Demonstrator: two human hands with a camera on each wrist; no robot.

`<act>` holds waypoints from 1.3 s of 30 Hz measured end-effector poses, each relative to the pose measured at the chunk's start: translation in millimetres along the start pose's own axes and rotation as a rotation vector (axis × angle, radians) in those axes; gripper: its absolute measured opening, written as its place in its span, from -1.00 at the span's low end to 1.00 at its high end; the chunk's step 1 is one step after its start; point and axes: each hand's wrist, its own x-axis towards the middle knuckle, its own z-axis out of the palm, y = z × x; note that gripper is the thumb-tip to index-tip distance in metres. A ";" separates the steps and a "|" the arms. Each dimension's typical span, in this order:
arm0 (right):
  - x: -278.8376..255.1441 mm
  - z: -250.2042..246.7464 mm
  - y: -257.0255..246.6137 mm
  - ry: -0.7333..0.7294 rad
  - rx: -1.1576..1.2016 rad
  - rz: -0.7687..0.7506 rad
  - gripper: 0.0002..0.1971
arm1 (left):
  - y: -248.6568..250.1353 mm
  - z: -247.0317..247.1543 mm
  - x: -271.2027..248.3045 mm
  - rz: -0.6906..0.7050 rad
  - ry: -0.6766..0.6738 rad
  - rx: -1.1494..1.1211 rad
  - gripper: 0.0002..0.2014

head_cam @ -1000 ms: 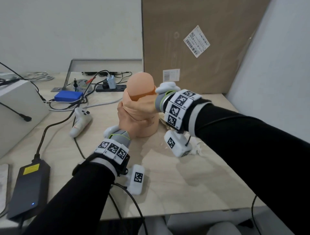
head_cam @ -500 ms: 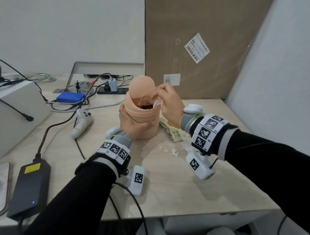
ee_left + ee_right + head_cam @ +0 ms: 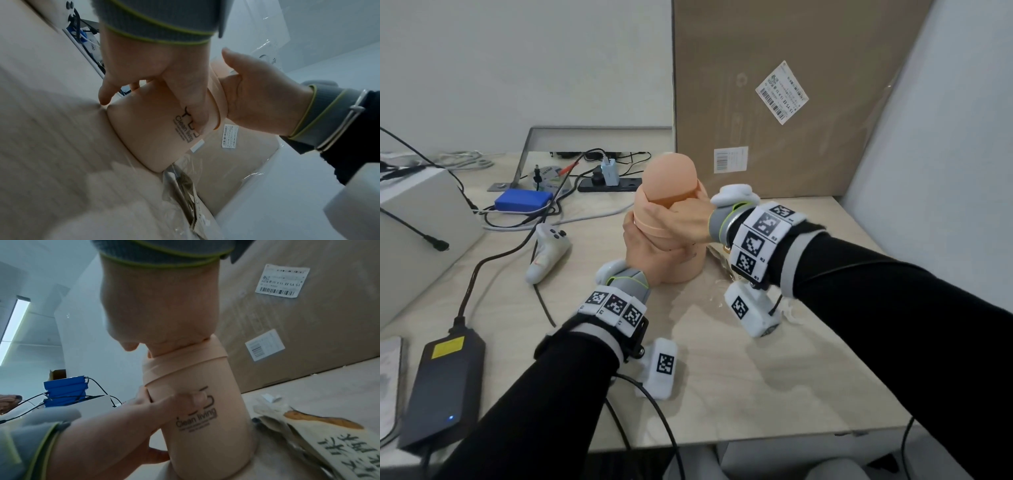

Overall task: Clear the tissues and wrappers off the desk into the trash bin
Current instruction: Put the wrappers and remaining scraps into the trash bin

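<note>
A peach trash bin (image 3: 681, 265) with a domed swing lid (image 3: 671, 174) stands upright mid-desk. My left hand (image 3: 643, 246) grips its body from the near left, thumb on the printed logo (image 3: 185, 129). My right hand (image 3: 685, 222) lies over the bin's rim (image 3: 185, 363) under the lid; its fingers are hidden, and only the thumb (image 3: 230, 58) shows, sticking up. A beige printed snack wrapper (image 3: 329, 443) lies flat on the desk just right of the bin (image 3: 144, 138). Pale scraps (image 3: 789, 310) lie by my right wrist.
A tall cardboard box (image 3: 791, 102) stands close behind the bin. A white game controller (image 3: 548, 250), blue box (image 3: 524, 200), cables and a power strip sit to the left. A black power brick (image 3: 441, 387) lies front left, a grey case (image 3: 414, 233) at far left.
Half a second ago my right hand held a clear wrapper above the open bin. It has since dropped onto the rim, and that wrapper is out of sight. My left hand kept its grip.
</note>
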 end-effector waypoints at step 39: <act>38.0 -7.0 111.3 -0.323 -0.232 0.246 -0.42 | -8.0 -29.5 29.8 0.077 0.060 -0.005 0.32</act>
